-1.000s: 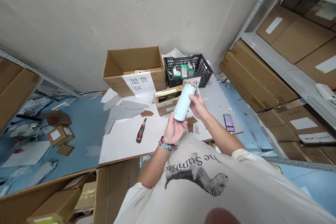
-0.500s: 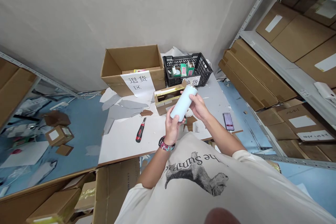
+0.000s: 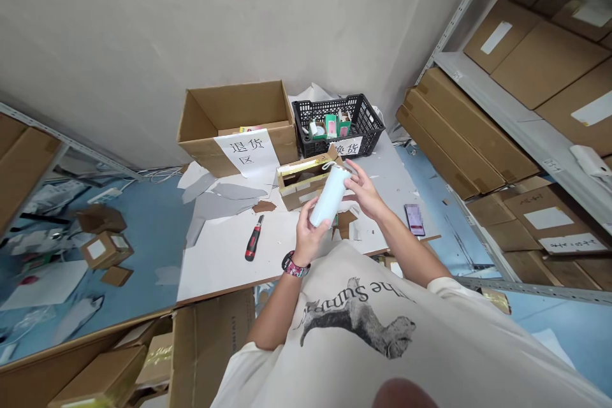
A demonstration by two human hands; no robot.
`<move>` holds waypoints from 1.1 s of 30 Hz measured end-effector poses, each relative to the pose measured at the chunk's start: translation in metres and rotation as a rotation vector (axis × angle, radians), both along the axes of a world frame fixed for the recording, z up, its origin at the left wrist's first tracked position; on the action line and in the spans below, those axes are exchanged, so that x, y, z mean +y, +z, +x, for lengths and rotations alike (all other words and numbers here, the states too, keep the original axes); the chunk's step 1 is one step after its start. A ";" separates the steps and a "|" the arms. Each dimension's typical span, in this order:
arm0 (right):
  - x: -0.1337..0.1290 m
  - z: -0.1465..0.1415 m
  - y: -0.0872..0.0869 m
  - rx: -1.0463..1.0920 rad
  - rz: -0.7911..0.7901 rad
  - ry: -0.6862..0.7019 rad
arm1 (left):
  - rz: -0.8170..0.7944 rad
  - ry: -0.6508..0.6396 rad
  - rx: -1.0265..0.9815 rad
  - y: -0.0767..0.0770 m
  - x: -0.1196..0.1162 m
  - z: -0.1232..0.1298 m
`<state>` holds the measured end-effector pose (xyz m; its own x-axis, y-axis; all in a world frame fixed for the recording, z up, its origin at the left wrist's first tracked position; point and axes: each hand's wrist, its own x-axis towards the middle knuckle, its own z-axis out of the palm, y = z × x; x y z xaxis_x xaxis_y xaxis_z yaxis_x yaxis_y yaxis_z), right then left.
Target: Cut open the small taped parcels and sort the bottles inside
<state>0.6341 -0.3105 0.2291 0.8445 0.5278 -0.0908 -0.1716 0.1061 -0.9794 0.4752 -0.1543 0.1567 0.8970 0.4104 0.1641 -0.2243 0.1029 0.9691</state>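
Head camera, as I watch from my remote station: a person's left hand [image 3: 308, 241], a patterned wristband [image 3: 295, 267] at its wrist, wraps fingers and thumb around the lower end of a pale blue flask [image 3: 329, 197], which is tilted and held in the air over a white board [image 3: 215, 271]. The right hand [image 3: 366, 196] is spread half open, its fingertips [image 3: 352, 173] pressed to the flask's upper side, near a white cord loop [image 3: 331, 166]. Behind the flask, I can see a small taped cardboard box [image 3: 299, 188]. A red-and-black utility knife [image 3: 254, 240] lies on the board to the left, and a smartphone [image 3: 414, 219] with a blurred screen lies to the right. Farther back, a black plastic crate [image 3: 332, 126] holding small green and pink packages sits beside an open cardboard carton [image 3: 234, 111] bearing a paper sign [image 3: 247, 153] that reads 退货区. Flat cartons [image 3: 540, 54] fill metal shelving [image 3: 507, 105] on the right.
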 end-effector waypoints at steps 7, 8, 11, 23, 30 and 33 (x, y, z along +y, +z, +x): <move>-0.047 0.004 0.005 -0.098 -0.133 0.358 | -0.196 -0.305 0.112 -0.031 0.015 -0.015; -0.052 0.004 0.004 -0.102 -0.144 0.364 | -0.236 -0.335 0.128 -0.033 0.015 -0.016; -0.061 0.005 0.000 -0.133 -0.137 0.287 | -0.327 -0.395 0.161 -0.038 0.011 -0.016; -0.090 0.014 -0.015 -0.185 -0.393 -0.032 | 0.020 -0.016 0.254 -0.061 0.020 0.008; -0.100 0.026 -0.014 -0.346 -0.505 -0.365 | 0.631 -0.074 0.204 -0.092 0.034 0.012; -0.092 0.020 -0.013 -0.385 -0.515 -0.322 | 0.827 -0.147 0.179 -0.098 0.036 0.018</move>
